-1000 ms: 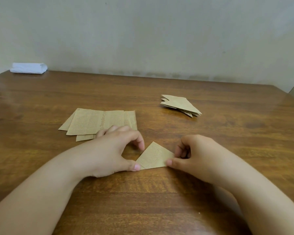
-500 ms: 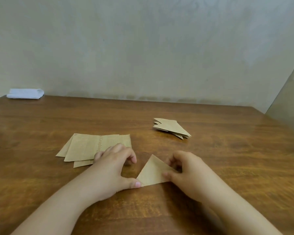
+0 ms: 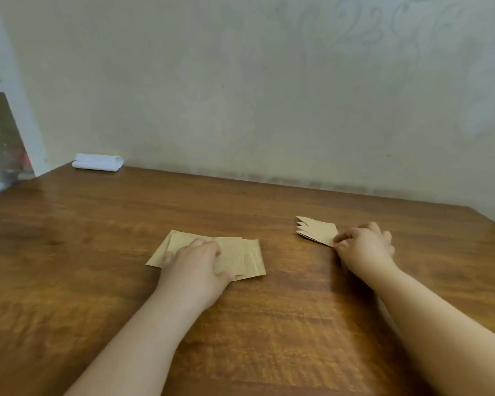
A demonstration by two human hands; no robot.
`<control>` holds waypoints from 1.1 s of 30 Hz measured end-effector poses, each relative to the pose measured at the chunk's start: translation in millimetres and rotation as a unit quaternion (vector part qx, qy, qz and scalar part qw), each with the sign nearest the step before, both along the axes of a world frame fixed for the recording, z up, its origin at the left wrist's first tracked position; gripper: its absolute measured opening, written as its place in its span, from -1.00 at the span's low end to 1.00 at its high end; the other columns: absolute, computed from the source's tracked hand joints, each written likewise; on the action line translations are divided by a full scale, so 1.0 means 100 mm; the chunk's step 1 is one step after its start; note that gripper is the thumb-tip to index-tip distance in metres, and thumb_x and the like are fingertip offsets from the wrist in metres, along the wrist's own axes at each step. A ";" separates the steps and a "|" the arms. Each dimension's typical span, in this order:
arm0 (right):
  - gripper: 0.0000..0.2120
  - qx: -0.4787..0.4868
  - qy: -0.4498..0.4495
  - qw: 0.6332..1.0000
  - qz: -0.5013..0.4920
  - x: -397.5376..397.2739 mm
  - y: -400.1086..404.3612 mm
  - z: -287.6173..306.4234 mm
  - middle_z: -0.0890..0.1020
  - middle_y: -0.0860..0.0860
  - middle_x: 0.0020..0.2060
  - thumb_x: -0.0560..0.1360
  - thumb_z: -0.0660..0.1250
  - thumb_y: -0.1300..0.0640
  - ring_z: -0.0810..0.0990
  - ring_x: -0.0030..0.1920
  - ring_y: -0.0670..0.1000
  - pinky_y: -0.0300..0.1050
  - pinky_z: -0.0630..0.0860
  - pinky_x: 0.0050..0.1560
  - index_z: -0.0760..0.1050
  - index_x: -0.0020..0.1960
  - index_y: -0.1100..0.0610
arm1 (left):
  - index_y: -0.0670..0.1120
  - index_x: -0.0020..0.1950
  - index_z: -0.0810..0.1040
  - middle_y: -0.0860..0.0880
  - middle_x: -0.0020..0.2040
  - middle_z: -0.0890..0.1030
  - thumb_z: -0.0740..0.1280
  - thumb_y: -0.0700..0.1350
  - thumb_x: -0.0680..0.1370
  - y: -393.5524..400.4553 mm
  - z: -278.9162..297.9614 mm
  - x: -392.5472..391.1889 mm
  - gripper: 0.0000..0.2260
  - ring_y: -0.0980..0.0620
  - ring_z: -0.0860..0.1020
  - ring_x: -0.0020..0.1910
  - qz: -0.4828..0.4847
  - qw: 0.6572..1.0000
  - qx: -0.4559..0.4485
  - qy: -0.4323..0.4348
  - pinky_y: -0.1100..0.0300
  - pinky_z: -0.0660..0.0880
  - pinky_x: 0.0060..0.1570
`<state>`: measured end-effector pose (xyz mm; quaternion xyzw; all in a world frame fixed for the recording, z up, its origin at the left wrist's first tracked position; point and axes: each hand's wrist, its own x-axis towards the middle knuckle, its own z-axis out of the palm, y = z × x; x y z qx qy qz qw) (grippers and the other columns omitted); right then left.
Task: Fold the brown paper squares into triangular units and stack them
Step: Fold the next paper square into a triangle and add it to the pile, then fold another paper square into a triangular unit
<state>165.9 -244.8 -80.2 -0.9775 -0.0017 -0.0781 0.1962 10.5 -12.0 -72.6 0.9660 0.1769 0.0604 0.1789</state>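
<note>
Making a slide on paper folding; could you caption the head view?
Left hand rests on the paper squares while right hand touches the stack of folded triangles.

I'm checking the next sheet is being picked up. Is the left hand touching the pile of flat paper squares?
Touching. The head view shows the left hand lying on top of the paper squares, fingers on the upper sheet.

Left grip (image 3: pixel 196 260) flat, right grip (image 3: pixel 365 244) curled
</note>
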 end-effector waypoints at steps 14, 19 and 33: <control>-0.78 0.090 -0.028 0.936 0.340 -0.99 0.42 0.11 0.59 -0.22 -0.12 0.50 0.37 0.04 0.50 -0.12 -0.27 -0.46 0.38 -0.14 0.52 0.12 -0.15 | 0.06 0.17 0.56 0.09 0.12 0.57 0.15 -0.12 0.61 -0.03 -0.03 0.04 -0.76 0.03 0.52 0.09 -0.071 0.993 0.069 -0.068 0.11 0.50 0.09; -0.62 0.183 0.030 0.934 0.306 -1.10 0.27 0.11 0.65 -0.22 -0.18 0.46 0.42 0.05 0.57 -0.16 -0.26 -0.41 0.47 -0.09 0.40 0.14 -0.32 | 0.08 0.03 0.60 0.16 0.00 0.56 0.27 -0.09 0.57 -0.14 0.00 -0.02 -0.86 0.15 0.50 0.05 -0.114 0.976 0.020 -0.186 0.20 0.48 0.07; -0.71 0.444 -0.050 0.850 0.279 -1.11 -0.04 0.24 0.69 -0.20 -0.04 0.42 0.40 0.32 0.64 0.02 -0.22 -0.38 0.54 -0.02 0.63 -0.01 -0.05 | 0.62 0.17 0.05 0.23 0.17 0.19 0.50 -0.19 0.40 -0.32 0.13 -0.10 -0.15 0.17 0.38 0.10 -0.025 0.922 -0.245 -0.300 0.34 0.35 0.12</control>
